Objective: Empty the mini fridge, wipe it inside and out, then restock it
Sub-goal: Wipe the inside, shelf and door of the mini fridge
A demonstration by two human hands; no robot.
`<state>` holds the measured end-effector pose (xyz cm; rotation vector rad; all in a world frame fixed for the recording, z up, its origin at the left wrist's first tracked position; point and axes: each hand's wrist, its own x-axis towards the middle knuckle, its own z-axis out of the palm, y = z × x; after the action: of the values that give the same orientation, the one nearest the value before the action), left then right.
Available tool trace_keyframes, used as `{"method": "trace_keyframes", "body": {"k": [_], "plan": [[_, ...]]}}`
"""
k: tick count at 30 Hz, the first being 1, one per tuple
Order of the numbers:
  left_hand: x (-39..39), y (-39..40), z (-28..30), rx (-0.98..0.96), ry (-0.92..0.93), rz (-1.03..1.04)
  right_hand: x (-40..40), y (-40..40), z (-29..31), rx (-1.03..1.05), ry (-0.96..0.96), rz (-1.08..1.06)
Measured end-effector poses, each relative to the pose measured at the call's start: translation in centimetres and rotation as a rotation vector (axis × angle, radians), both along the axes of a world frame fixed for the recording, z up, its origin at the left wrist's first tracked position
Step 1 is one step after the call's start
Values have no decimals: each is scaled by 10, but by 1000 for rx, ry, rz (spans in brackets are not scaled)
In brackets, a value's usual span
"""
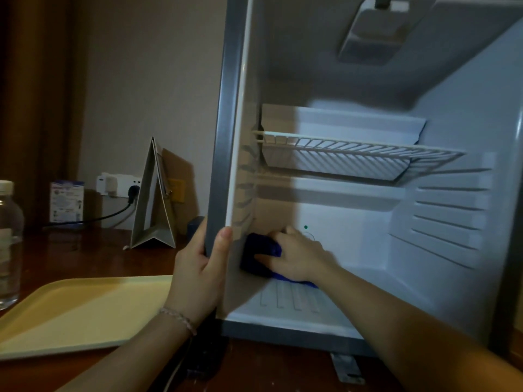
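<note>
The grey mini fridge (pixel 226 114) stands open on a wooden table, its white interior holding only a wire shelf (pixel 353 149). My left hand (pixel 198 267) grips the fridge's left front edge, thumb on the inner rim. My right hand (pixel 297 257) reaches inside and presses a dark blue cloth (pixel 259 254) against the lower left inner wall, near the floor. Part of the cloth is hidden under my palm.
A pale yellow tray (pixel 76 309) lies on the table at the left. A clear bottle (pixel 8 244) stands at the far left edge. Behind are a folded card stand (pixel 154 202), a small box (pixel 66 205), and a wall socket with a black cable (pixel 119 183).
</note>
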<state>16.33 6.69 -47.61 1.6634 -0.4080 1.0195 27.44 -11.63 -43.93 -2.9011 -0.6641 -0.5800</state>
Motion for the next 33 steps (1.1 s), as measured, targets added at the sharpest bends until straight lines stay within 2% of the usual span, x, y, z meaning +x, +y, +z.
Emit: {"method": "trace_keyframes", "body": {"k": [7, 11, 14, 24, 33], "plan": [[-1, -1, 1, -35, 17, -21, -2, 8, 22, 106, -396, -49], [-1, -3, 2, -38, 15, -27, 11, 15, 30, 87, -496, -97], [1, -3, 0, -38, 0, -19, 19, 18, 21, 68, -513, -134], [2, -2, -2, -62, 23, -44, 31, 7, 9, 233, -466, -47], [3, -1, -3, -48, -2, -10, 21, 5, -3, 79, -297, -75]]}}
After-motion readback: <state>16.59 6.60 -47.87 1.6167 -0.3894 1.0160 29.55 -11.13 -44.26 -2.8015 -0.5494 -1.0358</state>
